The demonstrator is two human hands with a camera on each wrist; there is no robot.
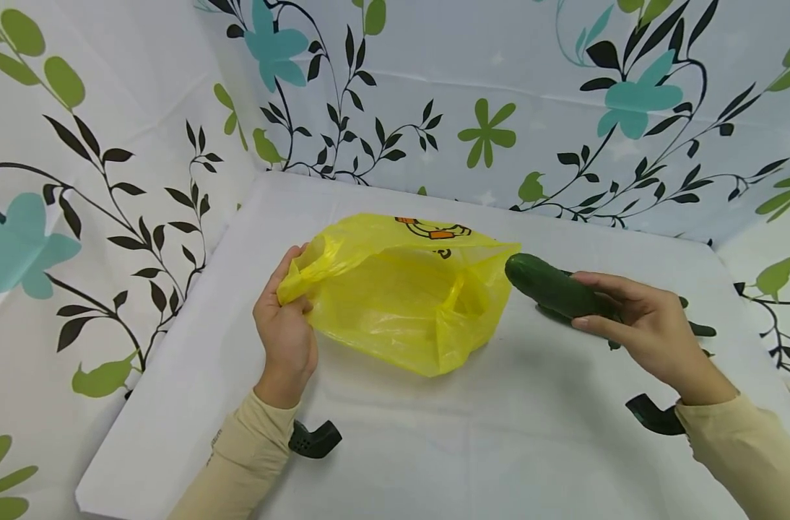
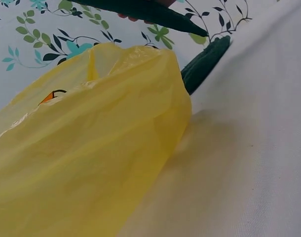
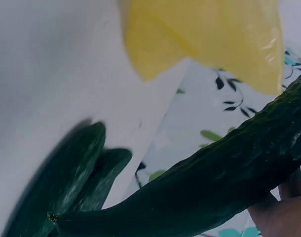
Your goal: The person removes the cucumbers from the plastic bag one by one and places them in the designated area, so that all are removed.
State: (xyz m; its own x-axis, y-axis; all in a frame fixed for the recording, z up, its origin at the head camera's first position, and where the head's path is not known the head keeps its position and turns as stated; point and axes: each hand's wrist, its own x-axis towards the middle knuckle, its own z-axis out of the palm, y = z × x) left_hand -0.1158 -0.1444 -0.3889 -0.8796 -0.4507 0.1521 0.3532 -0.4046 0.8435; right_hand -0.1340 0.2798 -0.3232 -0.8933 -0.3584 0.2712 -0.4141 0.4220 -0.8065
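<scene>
My left hand [image 1: 286,336] grips the left side of a yellow plastic bag [image 1: 375,303], whose mouth gapes toward me and the right. Orange and black print shows on its far side. In my right hand [image 1: 655,332] is a dark green cucumber [image 1: 557,285], held between thumb and fingers with its far end close to the bag's right edge. Below it, more cucumbers [image 3: 66,177] lie side by side on the table, partly hidden by the hand in the head view. The left wrist view shows the bag's side, with a cucumber [image 2: 205,64] behind it.
A white cloth covers the table [image 1: 395,448]. Behind and at the sides hangs a white curtain [image 1: 421,65] with leaf and flower prints. Dark wrist-worn devices [image 1: 315,439] show by both sleeves.
</scene>
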